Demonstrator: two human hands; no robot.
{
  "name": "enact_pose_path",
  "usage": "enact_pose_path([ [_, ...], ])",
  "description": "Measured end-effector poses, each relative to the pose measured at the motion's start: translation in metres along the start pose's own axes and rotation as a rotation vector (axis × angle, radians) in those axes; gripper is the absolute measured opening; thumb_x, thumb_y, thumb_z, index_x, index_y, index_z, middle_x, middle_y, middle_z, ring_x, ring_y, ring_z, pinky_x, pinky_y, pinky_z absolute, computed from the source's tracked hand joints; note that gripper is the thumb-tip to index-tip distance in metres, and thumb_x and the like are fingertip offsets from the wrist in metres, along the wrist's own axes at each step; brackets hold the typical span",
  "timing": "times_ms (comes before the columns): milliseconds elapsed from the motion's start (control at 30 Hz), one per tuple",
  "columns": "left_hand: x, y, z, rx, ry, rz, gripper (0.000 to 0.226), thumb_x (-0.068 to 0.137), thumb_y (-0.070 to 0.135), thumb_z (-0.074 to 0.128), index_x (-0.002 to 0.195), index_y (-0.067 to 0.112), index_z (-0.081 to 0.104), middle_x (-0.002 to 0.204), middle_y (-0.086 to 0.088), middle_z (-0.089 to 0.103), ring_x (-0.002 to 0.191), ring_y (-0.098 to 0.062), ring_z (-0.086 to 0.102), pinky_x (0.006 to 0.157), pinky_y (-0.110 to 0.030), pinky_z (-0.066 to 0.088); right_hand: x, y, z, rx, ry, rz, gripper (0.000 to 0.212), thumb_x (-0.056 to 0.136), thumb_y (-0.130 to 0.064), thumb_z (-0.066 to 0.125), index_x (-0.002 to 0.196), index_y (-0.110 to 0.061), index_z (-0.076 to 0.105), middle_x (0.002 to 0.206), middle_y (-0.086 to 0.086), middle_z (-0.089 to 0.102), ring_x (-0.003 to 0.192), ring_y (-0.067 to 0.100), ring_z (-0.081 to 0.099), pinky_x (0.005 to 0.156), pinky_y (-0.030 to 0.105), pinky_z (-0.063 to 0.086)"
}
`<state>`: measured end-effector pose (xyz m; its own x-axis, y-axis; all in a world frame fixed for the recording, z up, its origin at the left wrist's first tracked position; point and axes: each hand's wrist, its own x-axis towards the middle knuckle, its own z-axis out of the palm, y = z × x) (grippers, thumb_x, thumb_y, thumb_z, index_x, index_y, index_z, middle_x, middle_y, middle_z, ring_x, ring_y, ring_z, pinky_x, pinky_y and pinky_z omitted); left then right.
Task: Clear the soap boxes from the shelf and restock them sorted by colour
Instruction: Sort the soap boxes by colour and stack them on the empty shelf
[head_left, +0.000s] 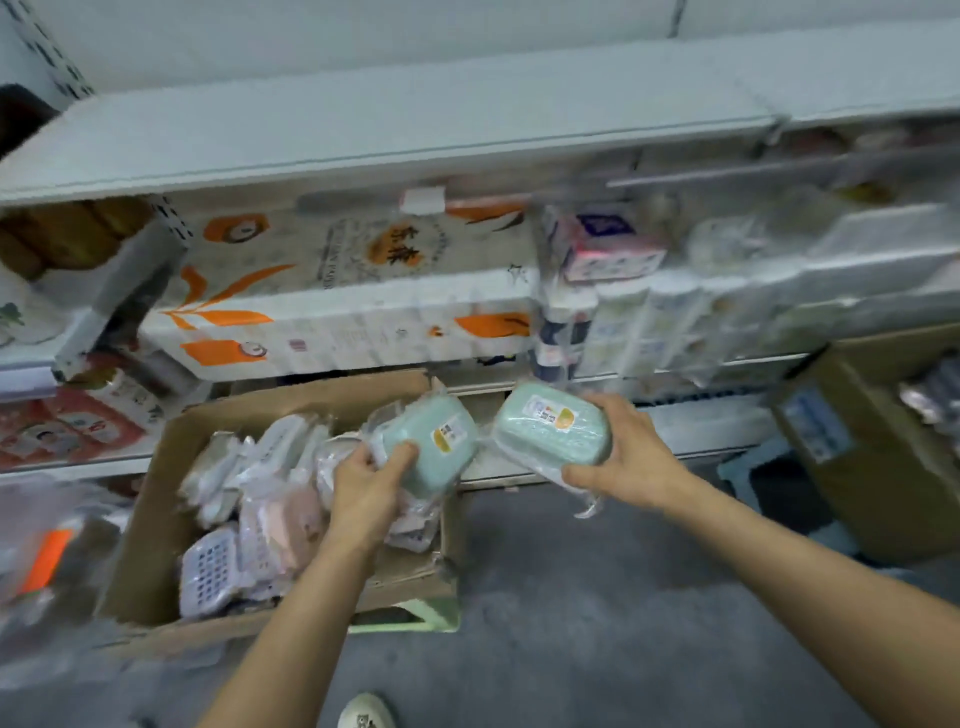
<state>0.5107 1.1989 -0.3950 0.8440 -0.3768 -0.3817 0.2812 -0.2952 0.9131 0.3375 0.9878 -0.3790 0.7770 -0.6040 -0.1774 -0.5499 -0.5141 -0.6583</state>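
Each of my hands holds a mint-green soap box wrapped in clear plastic. My left hand (371, 475) grips one green box (434, 447) over the right end of an open cardboard carton (156, 519). My right hand (618, 457) grips a second green box (550, 423) just right of the carton, in front of the lower shelf. Inside the carton lie several more wrapped soap boxes, pink (291, 525) and white (210, 571) among them. The upper white shelf (389, 135) is bare.
The carton rests on a pale green stool (415, 618). Packs of tissue (337, 296) fill the shelf behind it. A second brown carton (878, 452) stands on the floor at the right. Grey floor lies between them, and my shoe (366, 712) shows at the bottom.
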Motion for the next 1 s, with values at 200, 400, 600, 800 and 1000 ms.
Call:
enact_pose_path([
  [200,-0.024,0.027,0.134,0.023,-0.155,0.031,0.020,0.090,0.018,0.066,0.108,0.010,0.064,0.101,-0.011,0.071,0.071,-0.019,0.065,0.052,-0.025,0.051,-0.032,0.092,-0.102,0.035,0.135,0.091,0.077,0.067,-0.028,0.081,0.132,-0.020,0.040,0.120,0.000,0.043,0.116,0.019,0.038,0.093,0.030,0.036],
  [400,-0.041,0.039,0.259,0.165,-0.329,0.082,0.023,0.079,0.025,0.075,0.099,0.019,0.064,0.097,-0.008,0.072,0.091,-0.028,0.070,0.085,-0.048,0.057,-0.049,0.169,-0.164,0.072,0.236,0.184,0.083,0.063,-0.036,0.079,0.133,-0.022,0.038,0.121,0.000,0.040,0.116,0.016,0.037,0.091,0.026,0.032],
  [600,-0.051,0.041,0.384,0.139,-0.406,0.057,0.040,0.067,0.043,0.073,0.092,0.013,0.064,0.089,-0.011,0.067,0.079,-0.029,0.065,0.073,-0.044,0.054,-0.049,0.254,-0.223,0.111,0.299,0.280,0.081,0.060,-0.037,0.074,0.131,-0.025,0.037,0.120,-0.002,0.038,0.116,0.017,0.040,0.099,0.036,0.040],
  [800,-0.034,0.038,0.519,0.138,-0.444,-0.016,0.064,0.054,0.053,0.069,0.095,0.005,0.060,0.097,-0.021,0.065,0.092,-0.040,0.066,0.084,-0.057,0.053,-0.018,0.358,-0.295,0.064,0.292,0.339,0.076,0.065,-0.028,0.078,0.129,-0.024,0.037,0.118,-0.001,0.040,0.110,0.015,0.044,0.089,0.029,0.040],
  [1000,-0.015,0.033,0.620,0.099,-0.404,-0.130,0.027,0.080,0.033,0.068,0.094,0.011,0.062,0.096,-0.015,0.069,0.086,-0.030,0.068,0.079,-0.048,0.056,0.024,0.462,-0.364,-0.044,0.223,0.407,0.087,0.065,-0.030,0.081,0.138,-0.017,0.034,0.128,0.006,0.042,0.117,0.021,0.044,0.096,0.035,0.041],
])
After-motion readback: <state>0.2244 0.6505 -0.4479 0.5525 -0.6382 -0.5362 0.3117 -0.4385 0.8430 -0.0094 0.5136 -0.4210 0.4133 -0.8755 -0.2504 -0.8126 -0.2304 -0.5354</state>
